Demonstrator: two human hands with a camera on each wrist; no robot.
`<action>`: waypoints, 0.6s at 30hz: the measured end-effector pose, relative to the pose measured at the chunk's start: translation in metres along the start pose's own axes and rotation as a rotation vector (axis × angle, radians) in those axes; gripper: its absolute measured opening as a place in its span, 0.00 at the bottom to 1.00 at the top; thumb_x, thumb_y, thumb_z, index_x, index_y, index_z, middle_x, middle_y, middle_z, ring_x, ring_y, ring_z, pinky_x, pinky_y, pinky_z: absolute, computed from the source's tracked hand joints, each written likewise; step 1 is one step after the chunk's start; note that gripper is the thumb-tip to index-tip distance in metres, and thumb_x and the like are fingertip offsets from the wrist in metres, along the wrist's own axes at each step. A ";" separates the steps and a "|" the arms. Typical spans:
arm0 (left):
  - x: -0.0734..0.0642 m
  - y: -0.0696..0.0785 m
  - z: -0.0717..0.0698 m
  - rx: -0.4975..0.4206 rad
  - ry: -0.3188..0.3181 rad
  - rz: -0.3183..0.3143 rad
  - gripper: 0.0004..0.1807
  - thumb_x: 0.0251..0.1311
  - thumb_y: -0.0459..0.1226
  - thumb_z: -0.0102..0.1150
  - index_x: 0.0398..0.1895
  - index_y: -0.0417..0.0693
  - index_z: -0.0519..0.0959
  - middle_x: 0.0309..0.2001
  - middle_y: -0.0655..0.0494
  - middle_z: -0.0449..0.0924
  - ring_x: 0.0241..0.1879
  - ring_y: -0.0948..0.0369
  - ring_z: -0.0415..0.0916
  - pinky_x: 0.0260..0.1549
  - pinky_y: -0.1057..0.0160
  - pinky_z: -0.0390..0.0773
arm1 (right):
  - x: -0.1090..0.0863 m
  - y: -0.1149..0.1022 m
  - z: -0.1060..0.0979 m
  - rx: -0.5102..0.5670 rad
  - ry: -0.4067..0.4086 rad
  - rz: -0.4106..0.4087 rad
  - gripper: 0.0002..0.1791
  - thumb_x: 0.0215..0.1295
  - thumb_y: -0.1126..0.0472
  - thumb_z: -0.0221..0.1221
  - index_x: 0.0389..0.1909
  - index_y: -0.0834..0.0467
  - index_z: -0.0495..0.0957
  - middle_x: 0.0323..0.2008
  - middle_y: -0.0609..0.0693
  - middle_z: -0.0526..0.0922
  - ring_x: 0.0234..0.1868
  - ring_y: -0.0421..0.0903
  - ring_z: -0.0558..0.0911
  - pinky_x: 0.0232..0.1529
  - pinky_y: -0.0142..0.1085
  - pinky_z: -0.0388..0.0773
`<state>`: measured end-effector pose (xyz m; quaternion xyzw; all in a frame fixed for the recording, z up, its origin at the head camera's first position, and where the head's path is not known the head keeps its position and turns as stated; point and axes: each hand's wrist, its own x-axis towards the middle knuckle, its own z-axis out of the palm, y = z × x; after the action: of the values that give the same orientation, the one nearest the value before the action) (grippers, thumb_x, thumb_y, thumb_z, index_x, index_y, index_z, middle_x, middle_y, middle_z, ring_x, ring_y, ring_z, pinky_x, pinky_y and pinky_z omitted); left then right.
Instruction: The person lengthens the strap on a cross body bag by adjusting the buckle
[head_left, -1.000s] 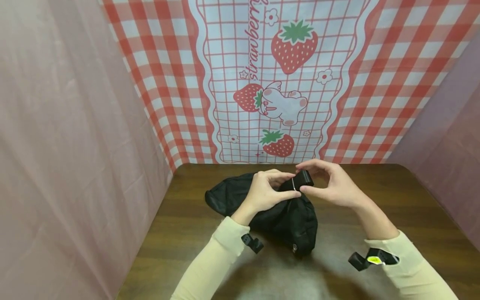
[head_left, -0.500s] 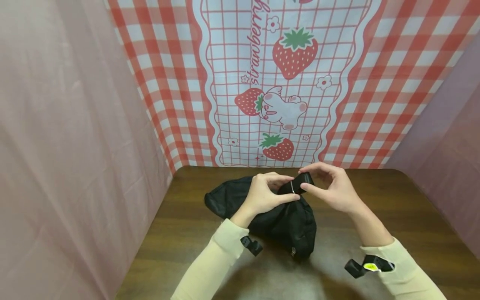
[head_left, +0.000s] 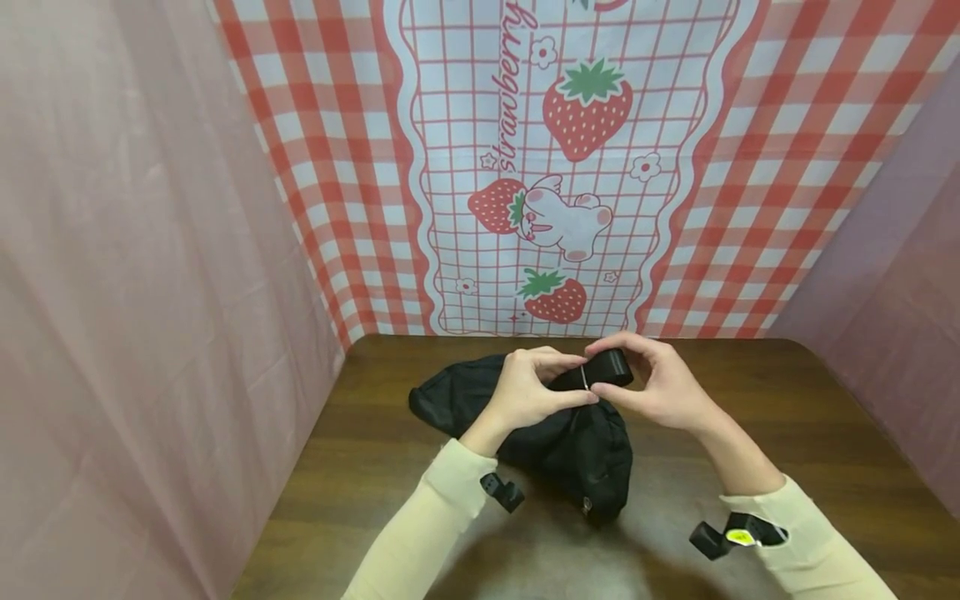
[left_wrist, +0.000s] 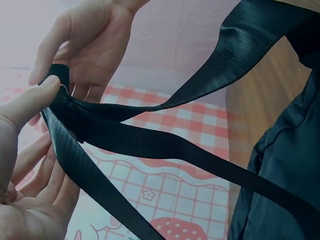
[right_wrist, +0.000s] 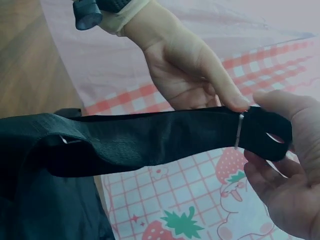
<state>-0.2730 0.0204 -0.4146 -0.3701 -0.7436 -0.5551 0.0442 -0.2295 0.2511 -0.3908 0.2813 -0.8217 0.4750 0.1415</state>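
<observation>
A black fabric bag (head_left: 573, 454) lies on the wooden table, its webbing strap raised above it. My left hand (head_left: 525, 390) pinches the strap (right_wrist: 165, 137) between thumb and fingers, just left of a thin metal slider (right_wrist: 239, 131). On the slider's other side, my right hand (head_left: 666, 385) holds the strap's folded end loop (head_left: 615, 367) between thumb and fingertips. The two thumbs almost meet at the slider. In the left wrist view several lengths of black strap (left_wrist: 135, 140) run from the left fingers back toward the bag. A small zipper pull (head_left: 587, 504) shows at the bag's near end.
Behind the wooden table (head_left: 360, 450) hangs a red-and-white checked cloth (head_left: 337, 167) with strawberry prints. Pink curtains (head_left: 135, 292) close off the left and right sides. Each sleeve has a small black camera (head_left: 502, 492) at the wrist.
My right hand's fingertips have shifted left along the strap to the slider, and the end loop now sticks out farther right. My left hand keeps its grip; the bag stays put.
</observation>
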 end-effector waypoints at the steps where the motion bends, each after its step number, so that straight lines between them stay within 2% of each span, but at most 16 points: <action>1: 0.000 0.000 0.000 0.002 -0.001 0.003 0.24 0.53 0.36 0.83 0.55 0.43 0.90 0.46 0.47 0.92 0.46 0.64 0.88 0.49 0.71 0.86 | 0.000 0.000 0.001 -0.007 -0.002 0.011 0.25 0.60 0.70 0.76 0.57 0.53 0.84 0.52 0.48 0.86 0.45 0.40 0.86 0.45 0.27 0.85; 4: 0.000 -0.002 0.001 0.006 0.001 0.013 0.24 0.53 0.36 0.84 0.55 0.44 0.90 0.46 0.48 0.92 0.46 0.66 0.88 0.49 0.71 0.86 | 0.001 -0.002 0.002 -0.010 0.015 0.030 0.22 0.62 0.69 0.75 0.56 0.54 0.84 0.50 0.51 0.87 0.42 0.40 0.86 0.41 0.29 0.86; 11: 0.000 -0.003 0.001 -0.009 0.005 -0.004 0.24 0.54 0.37 0.83 0.55 0.46 0.90 0.45 0.49 0.91 0.41 0.71 0.87 0.46 0.70 0.88 | 0.001 -0.004 -0.001 0.001 0.086 -0.003 0.20 0.62 0.73 0.73 0.54 0.59 0.85 0.49 0.53 0.88 0.46 0.37 0.85 0.51 0.22 0.84; 15: -0.001 -0.003 0.000 -0.016 -0.005 -0.014 0.24 0.55 0.37 0.83 0.57 0.47 0.90 0.46 0.49 0.91 0.43 0.69 0.88 0.49 0.70 0.88 | 0.001 -0.003 -0.003 0.012 0.113 -0.011 0.19 0.61 0.74 0.73 0.53 0.60 0.86 0.48 0.51 0.88 0.47 0.37 0.86 0.53 0.22 0.83; 18: -0.001 -0.003 0.000 -0.023 -0.015 -0.010 0.25 0.55 0.36 0.82 0.58 0.46 0.89 0.47 0.49 0.90 0.47 0.65 0.88 0.52 0.70 0.87 | 0.002 -0.002 -0.004 -0.003 0.095 0.003 0.21 0.61 0.72 0.74 0.54 0.58 0.85 0.49 0.50 0.88 0.49 0.36 0.85 0.54 0.21 0.82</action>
<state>-0.2746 0.0193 -0.4174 -0.3707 -0.7394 -0.5611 0.0316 -0.2302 0.2533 -0.3868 0.2572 -0.8150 0.4869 0.1801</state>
